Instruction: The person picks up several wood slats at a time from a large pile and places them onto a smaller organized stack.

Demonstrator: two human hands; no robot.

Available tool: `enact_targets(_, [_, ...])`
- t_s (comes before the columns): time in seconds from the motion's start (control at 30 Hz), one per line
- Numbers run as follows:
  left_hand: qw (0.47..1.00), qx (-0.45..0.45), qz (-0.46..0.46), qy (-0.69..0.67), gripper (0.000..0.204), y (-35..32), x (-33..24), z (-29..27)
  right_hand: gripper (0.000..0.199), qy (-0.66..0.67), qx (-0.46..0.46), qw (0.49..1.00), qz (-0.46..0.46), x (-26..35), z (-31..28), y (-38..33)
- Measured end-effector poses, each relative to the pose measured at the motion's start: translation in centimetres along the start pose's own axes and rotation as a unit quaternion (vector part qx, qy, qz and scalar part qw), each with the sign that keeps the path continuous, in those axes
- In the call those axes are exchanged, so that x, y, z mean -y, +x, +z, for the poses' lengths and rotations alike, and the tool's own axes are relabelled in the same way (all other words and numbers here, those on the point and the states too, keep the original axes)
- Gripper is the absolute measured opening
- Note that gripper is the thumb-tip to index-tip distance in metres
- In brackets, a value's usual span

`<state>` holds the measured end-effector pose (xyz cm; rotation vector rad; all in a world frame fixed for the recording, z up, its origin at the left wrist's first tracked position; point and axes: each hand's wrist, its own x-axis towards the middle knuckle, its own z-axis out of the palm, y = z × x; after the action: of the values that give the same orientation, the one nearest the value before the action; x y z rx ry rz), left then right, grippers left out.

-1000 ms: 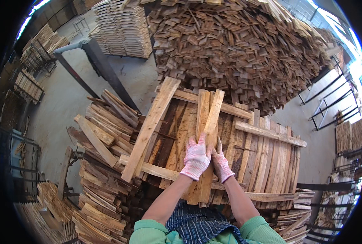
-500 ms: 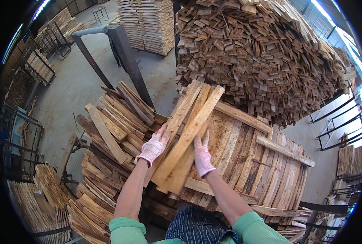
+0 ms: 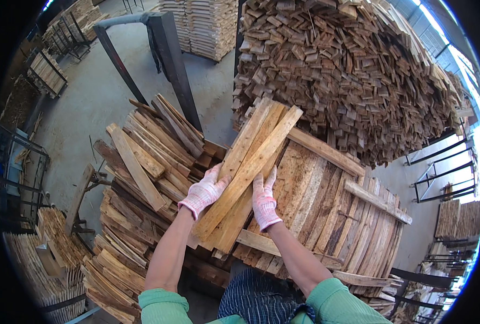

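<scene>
Several pale wooden boards (image 3: 249,174) lie in a slightly fanned bundle between my hands, tilted toward the upper right. The top board crosses the others at an angle. My left hand (image 3: 203,191), in a pink-and-white knit glove, grips the bundle's left side with its thumb over the wood. My right hand (image 3: 265,204), gloved the same way, is closed against the right edge, fingers pointing away from me. Beneath the bundle is a layer of boards (image 3: 318,200) set side by side, with crosswise strips on it; one strip (image 3: 326,153) lies just beyond my right hand.
Left of me lie heaped loose boards (image 3: 153,146). A huge stack of cut wood (image 3: 332,81) rises beyond the layered boards. A dark metal frame (image 3: 172,70) stands at the far left. Metal racks (image 3: 445,167) stand at the right.
My hands have come closer together on the boards, and the bundle is narrower. The top board's near end has swung left, and my left thumb now lies over the wood.
</scene>
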<state>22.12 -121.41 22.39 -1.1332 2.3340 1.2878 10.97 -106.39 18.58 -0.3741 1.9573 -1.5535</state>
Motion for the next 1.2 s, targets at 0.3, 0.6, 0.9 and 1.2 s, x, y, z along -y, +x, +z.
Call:
enact_targets(0.3, [0.994, -0.071, 0.065, -0.061, 0.066, 1.0, 1.5, 2.0, 0.077, 0.073, -0.011, 0.996, 0.047, 0.1, 0.3, 0.4])
enact_targets(0.6, [0.992, -0.053, 0.023, -0.110, 0.067, -1.4, -1.6, 0.6, 0.086, -0.449, 0.006, 0.893, 0.013, 11.1, 0.9, 1.7])
enact_targets(0.9, [0.963, -0.185, 0.190, -0.051, 0.061, 0.0, 3.1, 3.1, 0.079, -0.345, -0.040, 0.937, 0.045, 11.1, -5.6, -2.0])
enact_targets(1.2, [0.965, -0.162, 0.208, 0.000, 0.060, 0.8, 1.8, 3.7, 0.053, -0.314, 0.067, 0.947, 0.013, 2.2, -6.6, 1.1])
